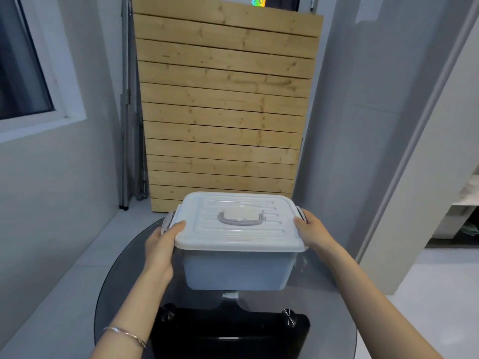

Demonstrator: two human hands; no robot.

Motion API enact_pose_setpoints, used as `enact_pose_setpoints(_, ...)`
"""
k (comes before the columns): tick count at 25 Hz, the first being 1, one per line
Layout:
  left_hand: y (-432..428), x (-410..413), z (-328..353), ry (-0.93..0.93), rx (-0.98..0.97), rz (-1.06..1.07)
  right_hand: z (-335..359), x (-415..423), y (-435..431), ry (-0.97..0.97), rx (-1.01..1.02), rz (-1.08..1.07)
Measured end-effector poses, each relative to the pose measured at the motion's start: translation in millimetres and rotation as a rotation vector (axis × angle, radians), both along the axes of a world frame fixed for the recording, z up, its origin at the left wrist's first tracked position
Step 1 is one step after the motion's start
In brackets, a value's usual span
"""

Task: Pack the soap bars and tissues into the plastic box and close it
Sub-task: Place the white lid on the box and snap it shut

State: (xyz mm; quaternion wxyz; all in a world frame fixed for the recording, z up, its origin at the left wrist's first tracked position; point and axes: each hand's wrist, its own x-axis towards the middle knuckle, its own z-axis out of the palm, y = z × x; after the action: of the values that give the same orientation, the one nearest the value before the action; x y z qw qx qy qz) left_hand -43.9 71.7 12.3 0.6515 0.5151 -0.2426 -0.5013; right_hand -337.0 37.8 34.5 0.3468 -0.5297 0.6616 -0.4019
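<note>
Bracelet (124, 334) on left wrist, nearest. One round glass table (329, 307) bears one plastic box (237, 270), lid (233, 239) on, grey handle (241, 221) flat. Left hand (162, 244) and right hand (311, 233) each grip a side at the latches. Slatted wooden panel (225, 104) stands behind. No legible writing.

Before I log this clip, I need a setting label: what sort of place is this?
Probably a room corner in a home. A round glass table stands by a window, and wooden slats, perhaps a bed base, lean on the wall.
</note>
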Motion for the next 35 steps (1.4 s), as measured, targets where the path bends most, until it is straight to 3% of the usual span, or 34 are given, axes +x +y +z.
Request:
enact_pose_setpoints(4, -3, 2, 4, -0.352, -0.086, 0.022, -3, 1, 2, -0.114, -0.03, -0.023)
enact_pose_setpoints(10, -6, -1, 0, -0.638, -0.095, 0.036, -9, 10, 3, -0.205, -0.092, -0.113)
enact_pose_setpoints(12, -6, 1, 2, -0.792, -0.083, 0.039, -9, 14, 10, -0.096, -0.145, -0.086)
enact_pose_setpoints(16, 0, -9, 9, -1.303, -0.206, -0.054, -16, 15, 35, 0.428, -0.347, 0.105)
enact_pose_setpoints(18, 0, -21, 14, -1.588, -0.302, -0.213, -12, 11, 39, 0.564, -0.346, 0.196)
enact_pose_setpoints(20, -5, -26, 13, -1.729, -0.269, -0.311, -11, 9, 37, 0.644, -0.325, 0.222)
enact_pose_setpoints(25, -29, -18, 8, -1.776, -0.25, -0.251, -15, 16, 13, 0.661, -0.377, 0.204)
enact_pose_setpoints(35, -77, -5, 19, -1.75, -0.146, -0.357, -5, 35, -32, 0.639, -0.251, 0.258)
